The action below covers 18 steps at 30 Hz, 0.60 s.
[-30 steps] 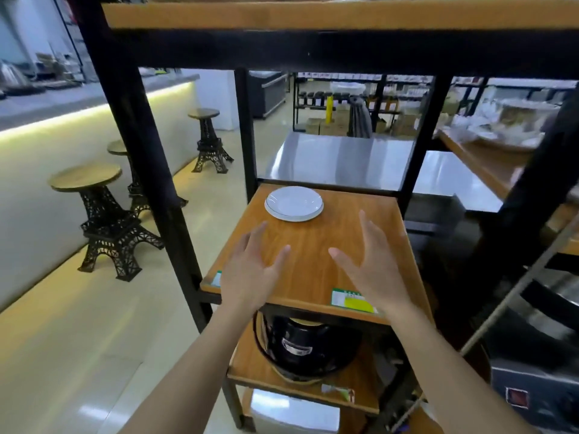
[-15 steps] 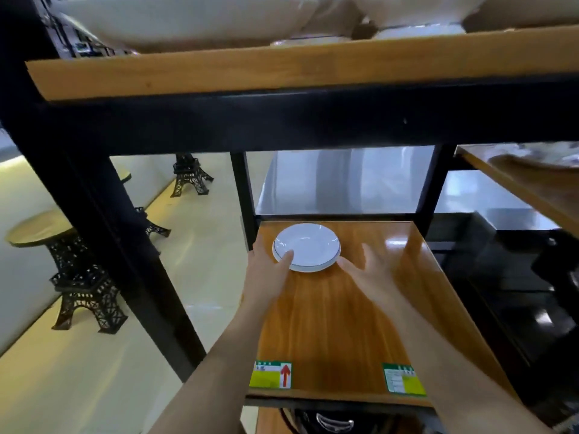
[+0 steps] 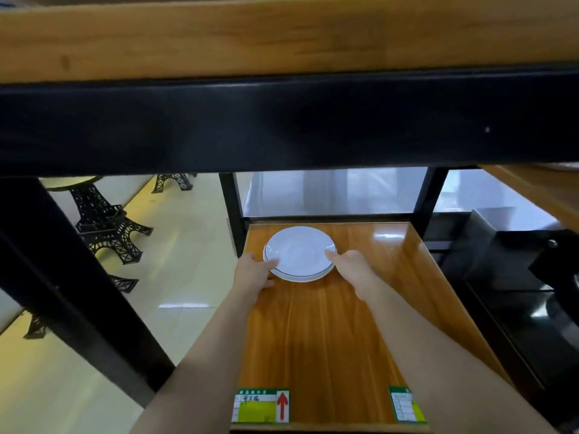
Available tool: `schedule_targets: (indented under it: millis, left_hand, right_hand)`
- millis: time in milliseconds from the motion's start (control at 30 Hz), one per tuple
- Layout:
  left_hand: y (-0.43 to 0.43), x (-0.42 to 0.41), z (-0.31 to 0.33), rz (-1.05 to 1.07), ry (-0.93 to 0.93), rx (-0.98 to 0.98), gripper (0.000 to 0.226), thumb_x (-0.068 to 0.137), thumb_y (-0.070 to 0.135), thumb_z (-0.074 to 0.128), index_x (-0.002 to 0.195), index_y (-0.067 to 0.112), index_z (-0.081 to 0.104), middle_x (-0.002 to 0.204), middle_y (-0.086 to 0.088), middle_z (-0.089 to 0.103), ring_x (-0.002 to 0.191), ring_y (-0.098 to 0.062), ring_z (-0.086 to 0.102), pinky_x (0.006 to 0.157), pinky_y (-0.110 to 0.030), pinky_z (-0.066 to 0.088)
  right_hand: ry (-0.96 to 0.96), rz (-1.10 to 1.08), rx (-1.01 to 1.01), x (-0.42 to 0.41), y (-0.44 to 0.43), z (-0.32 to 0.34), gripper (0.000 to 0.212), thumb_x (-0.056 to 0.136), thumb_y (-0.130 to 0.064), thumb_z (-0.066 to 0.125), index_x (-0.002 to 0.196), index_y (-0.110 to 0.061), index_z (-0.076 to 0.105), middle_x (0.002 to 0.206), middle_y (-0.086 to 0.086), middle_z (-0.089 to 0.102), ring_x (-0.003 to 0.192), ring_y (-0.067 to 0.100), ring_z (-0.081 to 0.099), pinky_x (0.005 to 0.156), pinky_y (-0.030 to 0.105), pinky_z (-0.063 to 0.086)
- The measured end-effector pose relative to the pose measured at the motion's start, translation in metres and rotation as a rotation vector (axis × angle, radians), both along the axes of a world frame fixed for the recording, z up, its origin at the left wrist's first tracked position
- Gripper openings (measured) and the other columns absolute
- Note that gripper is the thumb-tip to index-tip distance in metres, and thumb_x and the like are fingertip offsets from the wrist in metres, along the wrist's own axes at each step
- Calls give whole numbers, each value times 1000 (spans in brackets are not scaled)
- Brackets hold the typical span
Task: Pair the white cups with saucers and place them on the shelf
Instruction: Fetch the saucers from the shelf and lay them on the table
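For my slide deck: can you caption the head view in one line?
The left hand and right hand hold stacked white saucers by opposite rims on the wooden shelf.

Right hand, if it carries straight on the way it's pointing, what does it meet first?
The white saucers: the right hand points at their right rim, and its thumb seems to be touching it, though depth is unclear.

A stack of white saucers point(image 3: 299, 253) sits toward the back of the wooden shelf point(image 3: 329, 339). The left hand point(image 3: 252, 272) pinches its left rim, thumb on top, and the right hand point(image 3: 352, 266) its right rim. A red-arrow label point(image 3: 261, 406) marks the shelf's front edge.
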<state>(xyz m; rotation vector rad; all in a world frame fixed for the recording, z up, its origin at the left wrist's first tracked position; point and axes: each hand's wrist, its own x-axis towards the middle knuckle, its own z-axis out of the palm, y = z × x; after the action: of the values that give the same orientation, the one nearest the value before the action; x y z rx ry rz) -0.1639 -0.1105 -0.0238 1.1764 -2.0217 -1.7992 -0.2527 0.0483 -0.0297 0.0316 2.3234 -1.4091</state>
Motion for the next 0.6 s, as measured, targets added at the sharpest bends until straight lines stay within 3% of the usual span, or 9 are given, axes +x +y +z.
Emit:
schedule_targets:
  millis: [133, 200, 300, 400, 533, 600]
  left_hand:
    - [3, -5, 0, 0, -7, 77, 43, 83, 7, 67, 122, 2, 51, 119, -15, 58, 98, -27, 61, 77, -35, 58]
    - [4, -5, 2, 0, 1, 133, 26, 82, -1, 65, 105, 3, 54, 118, -17, 59, 99, -30, 62, 68, -33, 58]
    - [7, -4, 4, -21, -11, 170, 31, 79, -7, 64, 105, 3, 52, 119, -16, 56, 101, -33, 61, 76, -40, 59]
    - [10, -1, 4, -62, -1, 202, 37, 76, -11, 63, 109, 2, 52, 115, -14, 53, 96, -33, 58, 77, -43, 59]
    - [13, 9, 11, -125, 76, 332, 42, 73, -11, 63, 110, 5, 51, 100, -8, 54, 82, -29, 63, 76, -43, 59]
    - [17, 19, 15, -199, 98, 359, 49, 73, -8, 64, 116, 9, 48, 109, -10, 55, 89, -33, 66, 73, -42, 60]
  right_hand:
    - [63, 20, 82, -1, -8, -8, 37, 88, -30, 56, 116, -7, 50, 112, 8, 55, 107, 27, 51, 94, 42, 45]
    - [71, 27, 82, 0, -7, -9, 21, 87, -21, 56, 105, -11, 49, 107, 7, 55, 98, 22, 52, 79, 33, 49]
    - [64, 34, -2, 3, -2, -8, 25, 86, -12, 54, 110, -5, 50, 89, 1, 54, 79, 13, 50, 53, 21, 38]
    - [51, 30, -99, 10, 5, -8, 36, 85, -13, 53, 118, -5, 41, 100, 5, 54, 86, 14, 52, 53, 21, 39]
    - [29, -4, -259, 26, 16, -6, 34, 86, -20, 55, 112, -17, 32, 104, 5, 50, 85, 20, 61, 46, 22, 52]
    - [14, -40, -357, 35, 22, -5, 36, 86, -19, 56, 113, -20, 31, 102, 2, 50, 86, 23, 63, 46, 25, 54]
